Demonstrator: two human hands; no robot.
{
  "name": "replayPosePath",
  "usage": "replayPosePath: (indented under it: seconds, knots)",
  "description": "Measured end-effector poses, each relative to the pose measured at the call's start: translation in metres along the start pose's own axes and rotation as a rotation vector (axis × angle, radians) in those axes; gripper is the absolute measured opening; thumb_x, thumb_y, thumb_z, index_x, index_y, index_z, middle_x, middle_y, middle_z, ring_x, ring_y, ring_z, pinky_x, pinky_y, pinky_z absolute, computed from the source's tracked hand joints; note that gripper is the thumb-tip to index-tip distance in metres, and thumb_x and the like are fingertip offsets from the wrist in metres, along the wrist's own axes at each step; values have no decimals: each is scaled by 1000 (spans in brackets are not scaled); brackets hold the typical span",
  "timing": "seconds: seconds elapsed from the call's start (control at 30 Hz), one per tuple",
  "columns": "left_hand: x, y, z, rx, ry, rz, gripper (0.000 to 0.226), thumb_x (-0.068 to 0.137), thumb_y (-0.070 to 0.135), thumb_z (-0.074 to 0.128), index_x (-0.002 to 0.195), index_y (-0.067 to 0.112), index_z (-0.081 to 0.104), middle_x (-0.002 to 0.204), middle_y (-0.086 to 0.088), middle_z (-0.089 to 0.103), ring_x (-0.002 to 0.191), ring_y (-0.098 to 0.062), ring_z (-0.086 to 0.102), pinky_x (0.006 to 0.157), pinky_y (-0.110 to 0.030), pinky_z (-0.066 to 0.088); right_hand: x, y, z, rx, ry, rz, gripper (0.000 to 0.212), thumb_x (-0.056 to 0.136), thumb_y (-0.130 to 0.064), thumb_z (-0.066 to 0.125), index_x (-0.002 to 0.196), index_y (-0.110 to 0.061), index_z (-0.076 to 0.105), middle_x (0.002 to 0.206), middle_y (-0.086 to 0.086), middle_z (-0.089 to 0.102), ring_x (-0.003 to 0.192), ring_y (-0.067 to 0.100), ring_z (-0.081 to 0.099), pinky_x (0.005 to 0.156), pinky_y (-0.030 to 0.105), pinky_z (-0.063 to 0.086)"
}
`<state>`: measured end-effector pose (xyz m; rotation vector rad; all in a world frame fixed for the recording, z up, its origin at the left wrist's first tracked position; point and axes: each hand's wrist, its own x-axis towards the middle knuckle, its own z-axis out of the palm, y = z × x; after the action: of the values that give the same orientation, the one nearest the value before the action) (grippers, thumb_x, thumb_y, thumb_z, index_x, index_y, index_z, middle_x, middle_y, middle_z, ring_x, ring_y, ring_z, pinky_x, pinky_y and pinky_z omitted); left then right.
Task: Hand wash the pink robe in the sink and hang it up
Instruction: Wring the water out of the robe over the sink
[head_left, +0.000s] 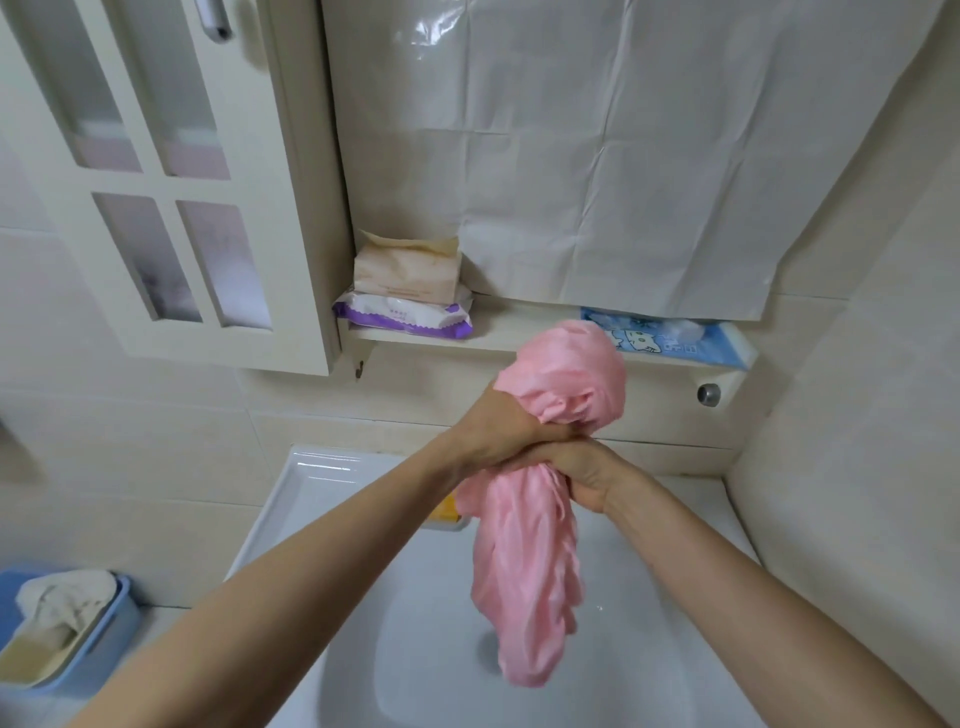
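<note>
Left hand (501, 428), right hand (582, 475) pressed together, both clamped on pink robe (530, 571). Tail hangs below them, over sink (311, 483)

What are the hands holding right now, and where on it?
Both hands grip the pink robe around its bunched middle, left hand just above right hand; one wad bulges above them, the rest hangs over the sink.

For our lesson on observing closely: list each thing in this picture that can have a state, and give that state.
pink robe: bunched, lifted over the sink, lower end hanging free.
left hand: grips the robe's upper part.
right hand: grips the robe just below.
sink: no standing water visible.
blue basket: holds a pale cloth.
</note>
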<state>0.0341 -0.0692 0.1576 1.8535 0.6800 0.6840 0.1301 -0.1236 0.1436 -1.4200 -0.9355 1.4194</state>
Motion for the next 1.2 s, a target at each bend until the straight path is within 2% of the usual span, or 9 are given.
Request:
replayPosePath:
  seconds: [0.1,0.23,0.37,0.5,0.7,0.83,0.93,1.03,1.2]
  knots:
    - [1,1,4,-9,65,79,30,70,25,80,94,20,63,87,5,65,69,18,55,69,0,39,-2,-1,3,97,31,-60,24,69,16,63,74,-7,64,59,1,68,54,7,66,58,18,54]
    - [0,3,13,-371,260,0,25,74,5,77,94,16,67,83,9,70,71,6,63,71,-9,49,-7,-2,11,88,16,23,20,47,-3,52,57,-5,69,58,8,66,52,15,64,53,18,50]
    - [8,5,17,-461,423,-129,29,74,9,76,101,7,65,87,2,62,61,11,57,62,-5,45,-1,2,16,117,90,-10,30,41,-6,46,68,4,57,63,15,55,57,29,53,67,34,47]
    - [5,10,13,-595,285,-405,14,87,10,60,100,5,57,72,-6,52,54,-14,48,47,-21,43,7,10,22,157,147,-67,20,40,-6,44,58,-1,50,55,10,48,51,24,47,57,29,40]
    - [3,2,11,-541,278,-361,18,81,12,68,95,6,58,71,-4,57,60,-15,54,54,-23,47,5,17,26,162,167,-106,9,42,-6,46,47,-7,54,50,9,54,46,15,53,46,17,41]
    - [3,-5,-1,-452,277,-119,46,62,18,71,104,2,66,90,-5,68,84,-15,65,80,-29,54,3,10,11,-68,-27,-2,42,56,-17,69,97,-9,69,93,13,72,82,20,69,80,33,55]
    - [1,-8,-12,-501,240,-123,40,70,11,75,108,3,65,92,-10,68,85,-21,66,78,-33,54,8,6,-14,-9,23,-146,98,60,-24,85,140,-30,29,97,-8,67,81,5,66,72,34,53]
    - [-2,-12,-9,-465,82,-154,25,82,3,67,106,7,64,86,-6,69,77,-19,65,69,-26,54,18,-13,-29,4,100,-388,127,37,-52,90,141,-42,18,117,-9,55,96,3,62,75,27,52]
    - [-4,-5,-5,-392,-251,-295,5,86,7,64,88,12,64,70,3,69,64,-10,66,65,-22,54,23,-37,-27,-164,-75,-391,84,41,-39,92,117,-22,62,110,4,69,99,18,65,86,30,54]
